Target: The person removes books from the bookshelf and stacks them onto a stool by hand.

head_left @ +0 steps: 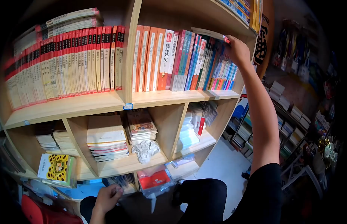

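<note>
My right hand (pixel 239 52) reaches up to the right end of the upper shelf. Its fingers are closed on the end of a thin book (pixel 209 33) that lies flat on top of a row of upright books (pixel 188 61); a small red patch shows at the fingertips. Below that hand stand thinner, colourful spines (pixel 222 72). My left hand (pixel 107 198) is low, by my lap, with thumb and fingers pressed together. What it holds, if anything, I cannot make out.
Red-topped books (pixel 76 63) fill the left upper bay. Lower bays hold paper stacks (pixel 106 136), crumpled white plastic (pixel 145 150) and a yellow-covered book (pixel 57 168). A red box (pixel 154 180) sits below, and a red seat (pixel 42 212) at lower left. More shelves (pixel 278 123) stand right.
</note>
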